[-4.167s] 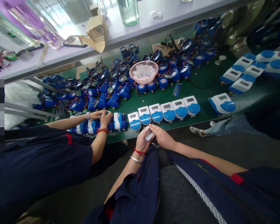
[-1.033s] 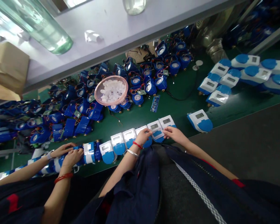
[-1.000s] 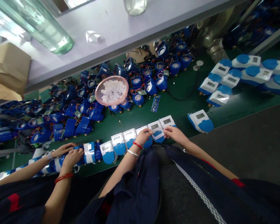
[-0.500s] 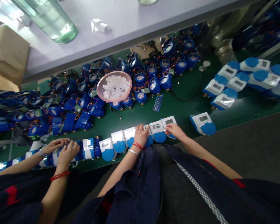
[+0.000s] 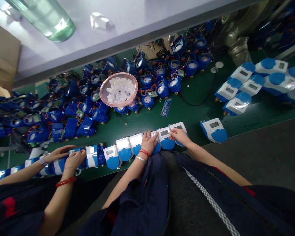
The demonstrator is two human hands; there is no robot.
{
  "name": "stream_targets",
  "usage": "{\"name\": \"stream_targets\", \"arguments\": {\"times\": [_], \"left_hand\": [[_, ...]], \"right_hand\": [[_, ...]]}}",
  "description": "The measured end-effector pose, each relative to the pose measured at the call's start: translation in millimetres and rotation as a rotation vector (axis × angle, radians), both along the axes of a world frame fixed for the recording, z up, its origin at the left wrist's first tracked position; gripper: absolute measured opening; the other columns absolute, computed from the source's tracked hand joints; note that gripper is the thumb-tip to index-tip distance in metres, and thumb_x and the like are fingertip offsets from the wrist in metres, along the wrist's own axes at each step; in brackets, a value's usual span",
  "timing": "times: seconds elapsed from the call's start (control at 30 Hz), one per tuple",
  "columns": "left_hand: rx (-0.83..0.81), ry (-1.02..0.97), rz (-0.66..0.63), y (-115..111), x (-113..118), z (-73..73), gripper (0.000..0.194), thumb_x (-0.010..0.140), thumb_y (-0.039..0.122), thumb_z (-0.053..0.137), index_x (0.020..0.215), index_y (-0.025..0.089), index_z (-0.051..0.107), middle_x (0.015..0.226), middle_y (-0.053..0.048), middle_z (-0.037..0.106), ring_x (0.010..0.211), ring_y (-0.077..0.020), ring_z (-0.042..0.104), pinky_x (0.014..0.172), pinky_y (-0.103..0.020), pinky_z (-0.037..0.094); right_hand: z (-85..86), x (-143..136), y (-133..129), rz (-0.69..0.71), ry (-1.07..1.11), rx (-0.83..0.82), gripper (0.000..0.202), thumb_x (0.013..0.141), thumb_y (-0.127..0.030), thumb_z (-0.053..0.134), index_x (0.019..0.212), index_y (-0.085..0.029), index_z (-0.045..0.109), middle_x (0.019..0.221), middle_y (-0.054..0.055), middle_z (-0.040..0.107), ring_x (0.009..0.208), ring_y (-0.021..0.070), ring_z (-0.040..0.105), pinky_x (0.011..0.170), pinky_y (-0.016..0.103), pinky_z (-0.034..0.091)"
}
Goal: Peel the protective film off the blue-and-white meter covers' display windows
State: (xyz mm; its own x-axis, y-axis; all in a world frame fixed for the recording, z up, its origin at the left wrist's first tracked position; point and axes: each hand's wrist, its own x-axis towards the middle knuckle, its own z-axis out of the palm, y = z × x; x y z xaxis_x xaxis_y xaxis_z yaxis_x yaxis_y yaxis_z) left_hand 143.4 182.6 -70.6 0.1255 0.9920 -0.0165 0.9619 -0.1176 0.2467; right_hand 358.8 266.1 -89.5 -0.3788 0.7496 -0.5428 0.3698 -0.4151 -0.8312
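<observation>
A row of white-and-blue water meters with small display windows lies along the bench's near edge. My left hand (image 5: 148, 143) rests over one of them, fingers apart and lying on its white top. Just right of it is a meter (image 5: 165, 133) with its grey display uncovered. The fingertips of my right hand (image 5: 180, 136) are pinched together at that meter's right edge; whatever they hold is too small or hidden to make out. Partly behind this hand lies the row's last meter (image 5: 179, 127). A single meter (image 5: 214, 129) sits apart to the right.
A pink bowl of clear plastic pieces (image 5: 120, 90) stands among several blue meter bodies (image 5: 147, 101). Finished-looking meters (image 5: 252, 86) are grouped at right. Above runs a shelf (image 5: 137, 19) with a green bottle (image 5: 59, 29). At left, a co-worker's hands (image 5: 75, 160) handle other meters.
My right hand has shifted slightly left, from the last meter to the edge of the one before it. My left hand stays put. The co-worker's right hand has moved slightly.
</observation>
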Motion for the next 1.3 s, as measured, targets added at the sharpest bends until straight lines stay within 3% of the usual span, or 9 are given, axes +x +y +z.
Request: {"name": "stream_targets", "arguments": {"times": [0.23,0.8,0.9,0.97,1.07,1.17,1.23,1.3], "left_hand": [[-0.045,-0.120,0.007,1.6,0.9,3.2,0.050,0.084,0.033,0.052,0.133,0.027,0.047,0.124,-0.014,0.042,0.112,-0.0304,0.036,0.100,-0.047,0.028],[-0.059,-0.039,-0.003,2.0,3.6,5.2,0.050,0.084,0.031,0.051,0.134,0.029,0.045,0.121,-0.013,0.042,0.110,-0.0296,0.037,0.099,-0.046,0.031],[-0.067,-0.053,0.008,2.5,5.3,6.4,0.050,0.083,0.030,0.053,0.133,0.029,0.046,0.122,-0.012,0.042,0.111,-0.0297,0.037,0.099,-0.046,0.031],[-0.078,-0.105,0.026,3.3,6.7,7.4,0.051,0.081,0.028,0.057,0.131,0.029,0.048,0.123,-0.012,0.042,0.113,-0.0298,0.037,0.100,-0.047,0.031],[-0.108,-0.327,0.132,1.5,9.0,11.7,0.050,0.076,0.026,0.064,0.125,0.027,0.054,0.121,-0.011,0.046,0.116,-0.0284,0.039,0.102,-0.047,0.031],[-0.232,-0.855,0.323,-10.3,11.8,24.2,0.050,0.074,0.027,0.065,0.123,0.022,0.054,0.115,-0.009,0.052,0.108,-0.0236,0.050,0.099,-0.044,0.039],[-0.363,-1.286,0.398,-24.2,14.6,37.7,0.055,0.074,0.028,0.064,0.126,0.021,0.049,0.116,-0.009,0.055,0.102,-0.0213,0.056,0.094,-0.042,0.044],[-0.463,-1.603,0.399,-39.9,18.2,52.6,0.059,0.072,0.028,0.066,0.127,0.022,0.046,0.119,-0.009,0.056,0.104,-0.0219,0.058,0.093,-0.042,0.046]], "right_hand": [[4.3,-1.2,1.4,-0.005,-0.012,-0.026,0.010,0.087,-0.024,0.053,0.083,-0.015,0.056,0.079,0.008,0.072,0.065,0.0136,0.067,0.063,0.023,0.054],[-2.6,-8.7,1.8,-0.050,-0.151,0.046,0.016,0.084,-0.028,0.056,0.077,-0.014,0.060,0.074,0.010,0.072,0.062,0.0168,0.068,0.055,0.023,0.053],[0.0,-12.2,7.2,-0.002,-0.198,0.062,0.021,0.083,-0.030,0.058,0.068,-0.016,0.060,0.066,0.011,0.070,0.056,0.0179,0.066,0.052,0.025,0.052],[4.8,-14.1,11.5,0.102,-0.285,0.073,0.027,0.081,-0.033,0.061,0.059,-0.016,0.058,0.058,0.011,0.067,0.051,0.0196,0.064,0.051,0.027,0.051],[19.4,-13.7,9.9,0.307,-0.465,0.119,0.034,0.074,-0.035,0.068,0.048,-0.017,0.055,0.045,0.010,0.060,0.051,0.0245,0.064,0.057,0.033,0.051],[43.5,-10.6,-7.9,0.404,-0.498,0.249,0.030,0.069,-0.034,0.072,0.049,-0.017,0.059,0.042,0.009,0.057,0.061,0.0273,0.066,0.067,0.035,0.051],[62.3,-10.8,-26.4,0.396,-0.370,0.401,0.020,0.076,-0.034,0.067,0.066,-0.016,0.068,0.059,0.010,0.067,0.074,0.0258,0.067,0.076,0.033,0.050],[79.4,-15.0,-45.8,0.362,-0.191,0.589,0.022,0.085,-0.029,0.055,0.097,-0.018,0.069,0.094,0.011,0.071,0.097,0.0238,0.064,0.088,0.033,0.047]]}}
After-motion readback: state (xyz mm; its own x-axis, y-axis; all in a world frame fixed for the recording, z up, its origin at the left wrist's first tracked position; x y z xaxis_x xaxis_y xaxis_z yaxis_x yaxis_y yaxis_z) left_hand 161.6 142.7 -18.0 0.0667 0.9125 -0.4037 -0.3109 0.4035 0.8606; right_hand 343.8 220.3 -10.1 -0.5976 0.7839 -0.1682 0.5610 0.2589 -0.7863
